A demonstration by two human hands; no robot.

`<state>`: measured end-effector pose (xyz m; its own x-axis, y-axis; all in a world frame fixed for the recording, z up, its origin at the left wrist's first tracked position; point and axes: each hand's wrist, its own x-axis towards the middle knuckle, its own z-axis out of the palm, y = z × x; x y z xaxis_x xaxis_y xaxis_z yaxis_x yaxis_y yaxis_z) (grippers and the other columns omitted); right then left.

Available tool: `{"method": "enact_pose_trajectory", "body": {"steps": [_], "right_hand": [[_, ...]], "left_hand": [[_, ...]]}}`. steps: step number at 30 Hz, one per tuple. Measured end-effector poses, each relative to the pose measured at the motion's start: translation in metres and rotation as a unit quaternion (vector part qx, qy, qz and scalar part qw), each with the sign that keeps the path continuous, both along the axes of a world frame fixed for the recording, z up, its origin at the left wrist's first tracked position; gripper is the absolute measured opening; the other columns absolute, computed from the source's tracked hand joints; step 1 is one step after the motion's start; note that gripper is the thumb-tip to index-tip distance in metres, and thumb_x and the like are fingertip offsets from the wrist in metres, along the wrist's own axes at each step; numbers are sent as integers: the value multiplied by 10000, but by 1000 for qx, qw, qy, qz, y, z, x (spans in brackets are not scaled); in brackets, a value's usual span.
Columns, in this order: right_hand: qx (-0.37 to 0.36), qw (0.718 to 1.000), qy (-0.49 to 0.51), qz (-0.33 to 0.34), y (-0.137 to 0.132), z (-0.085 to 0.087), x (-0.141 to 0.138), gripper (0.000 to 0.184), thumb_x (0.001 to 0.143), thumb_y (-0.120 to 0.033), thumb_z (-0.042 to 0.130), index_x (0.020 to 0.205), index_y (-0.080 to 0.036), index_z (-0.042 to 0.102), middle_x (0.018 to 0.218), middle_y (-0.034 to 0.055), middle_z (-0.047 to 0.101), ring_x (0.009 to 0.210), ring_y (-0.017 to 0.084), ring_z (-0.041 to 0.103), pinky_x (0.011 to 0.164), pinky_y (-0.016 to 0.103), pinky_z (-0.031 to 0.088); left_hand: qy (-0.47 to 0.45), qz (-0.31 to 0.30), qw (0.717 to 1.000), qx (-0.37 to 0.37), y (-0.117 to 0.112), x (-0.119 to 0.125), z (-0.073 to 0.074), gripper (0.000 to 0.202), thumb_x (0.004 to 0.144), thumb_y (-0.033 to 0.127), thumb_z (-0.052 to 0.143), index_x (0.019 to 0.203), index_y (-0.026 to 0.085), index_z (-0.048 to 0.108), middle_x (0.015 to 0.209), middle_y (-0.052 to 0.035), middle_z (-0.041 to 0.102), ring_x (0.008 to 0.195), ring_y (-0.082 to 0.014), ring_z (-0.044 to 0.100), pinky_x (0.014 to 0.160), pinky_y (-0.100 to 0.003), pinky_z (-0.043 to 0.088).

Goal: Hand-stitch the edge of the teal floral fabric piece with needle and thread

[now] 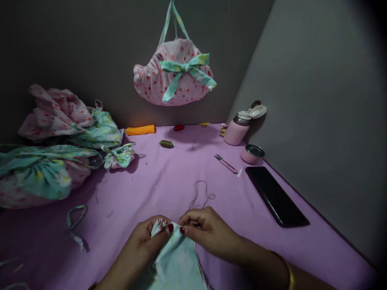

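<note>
A light-green floral fabric piece (178, 262) hangs toward me at the bottom middle, its top edge gathered between my hands. My left hand (151, 237) is closed on the gathered edge, where a bit of pink-dotted cloth pokes out beside the thumb. Close beside it, my right hand (205, 229) pinches the same edge between thumb and fingers. Whether a needle is in that pinch is too small to tell. A loose dark thread (202, 182) loops over the purple cloth just beyond my right hand.
Fabric bags (45, 173) pile up at left, near a small pouch (119, 156) and a fabric strip (72, 225). Farther back are thread spools (166, 143). Thread snips (226, 164), a pink flask (236, 131), its cup (252, 155) and a phone (275, 195) lie right. A dotted bag (178, 88) hangs above.
</note>
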<state>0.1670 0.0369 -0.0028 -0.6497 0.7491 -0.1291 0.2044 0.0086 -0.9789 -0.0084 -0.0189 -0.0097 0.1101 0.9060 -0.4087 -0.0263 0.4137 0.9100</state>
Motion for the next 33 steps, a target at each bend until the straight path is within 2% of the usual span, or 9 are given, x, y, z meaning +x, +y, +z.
{"method": "enact_pose_trajectory", "body": {"steps": [7, 13, 15, 19, 21, 25, 27, 31, 33], "right_hand": [[-21, 1000, 13, 7, 1, -6, 1, 132, 768, -133, 578, 804, -154, 703, 601, -25, 537, 524, 70, 404, 495, 198, 307], [59, 998, -19, 25, 2, -3, 1, 121, 807, -151, 558, 830, -176, 674, 588, -42, 483, 524, 75, 364, 484, 207, 286], [81, 996, -35, 31, 0, -2, 1, 131, 821, -140, 530, 890, -182, 633, 597, -47, 465, 522, 78, 368, 474, 202, 293], [55, 996, -5, 77, -4, -4, 0, 245, 861, -98, 421, 1079, -185, 491, 680, -35, 509, 539, 81, 475, 496, 191, 384], [72, 995, -1, 75, -3, -5, -1, 270, 886, -102, 385, 1129, -188, 465, 702, -28, 530, 535, 81, 512, 519, 202, 418], [229, 973, -12, -38, -1, -1, 0, 169, 858, -157, 509, 1004, -181, 591, 814, 26, 558, 652, 114, 541, 583, 237, 436], [283, 958, -3, -38, -2, 1, 0, 122, 833, -193, 575, 935, -181, 641, 816, 33, 548, 698, 131, 540, 596, 244, 435], [294, 956, 7, -13, -10, 0, -5, 128, 849, -175, 556, 863, -212, 678, 774, 16, 522, 691, 127, 538, 600, 249, 428], [250, 966, 48, -35, -11, 0, -7, 124, 849, -177, 551, 789, -208, 655, 775, 13, 525, 698, 126, 550, 608, 247, 431]], "left_hand": [[-31, -5, 999, -7, 1, -2, -1, 304, 745, 442, 661, 754, 143, 606, 609, 30, 478, 550, -110, 393, 525, -236, 308], [-50, -7, 999, -4, -1, -3, -2, 305, 727, 438, 677, 734, 147, 586, 608, 38, 459, 552, -107, 378, 526, -232, 303], [-41, -5, 999, -7, -1, -2, -2, 302, 716, 431, 684, 728, 149, 577, 602, 42, 450, 546, -105, 366, 519, -230, 293], [-17, -26, 1000, 5, -1, 0, -3, 333, 740, 477, 634, 708, 155, 558, 612, 27, 472, 552, -114, 368, 525, -240, 303], [2, -31, 999, 21, -1, 1, -3, 348, 755, 498, 606, 675, 167, 532, 587, 39, 440, 538, -113, 345, 511, -240, 290], [29, -13, 999, 29, 1, 2, -1, 351, 751, 491, 601, 628, 197, 455, 549, 82, 317, 508, -104, 248, 474, -234, 238], [37, -16, 998, 39, 1, 2, 0, 351, 746, 474, 603, 614, 204, 422, 562, 79, 308, 524, -108, 252, 484, -236, 245], [70, -24, 996, 49, 0, 2, 1, 370, 731, 459, 606, 582, 218, 369, 562, 79, 284, 528, -111, 249, 480, -239, 235], [74, -26, 996, 49, -1, 2, 1, 376, 735, 485, 595, 584, 214, 383, 556, 78, 289, 522, -110, 245, 473, -238, 231]]}}
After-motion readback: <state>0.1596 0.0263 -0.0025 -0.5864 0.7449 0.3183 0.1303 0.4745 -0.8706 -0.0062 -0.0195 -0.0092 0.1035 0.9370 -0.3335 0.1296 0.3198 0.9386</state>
